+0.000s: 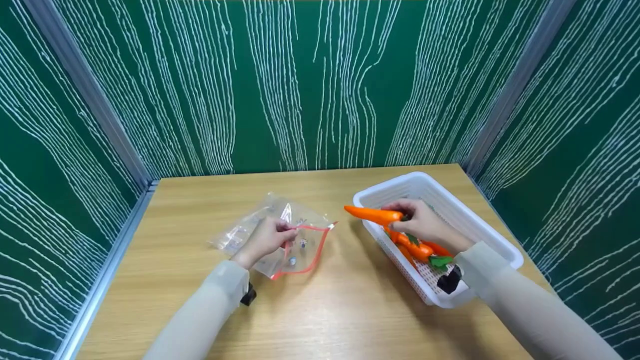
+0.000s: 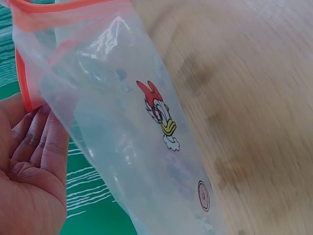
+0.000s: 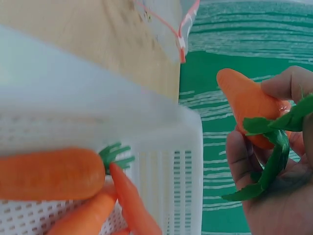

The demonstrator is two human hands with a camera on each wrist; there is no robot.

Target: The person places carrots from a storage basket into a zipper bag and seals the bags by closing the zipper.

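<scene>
Green walls (image 1: 330, 85) streaked with white lines are set around a wooden table (image 1: 320, 325). On it, a clear bag (image 2: 112, 132) printed with small cartoon figures is held by its red rim (image 1: 310, 270), which is pinched between the thumb and fingers of the left hand (image 1: 266, 238); the mouth is parted just to the right of that hand. A carrot (image 1: 374, 215) is gripped at its thick end by the right hand (image 1: 419, 219), with green leaves (image 3: 298, 116) hanging against the palm and the tip pointed toward the left hand's side. Beneath the right hand, more carrots (image 1: 416, 248) are held in a white basket (image 1: 471, 218).

The carrot can be judged light and stiff, its smooth, tapering body likely to slip if pinched near the tip; it is best held where it is now, just below the leaves. The bag seems thin, limp and slick, easily collapsed, so it is best grasped by the firmer-looking rim, never by its loose sides.
</scene>
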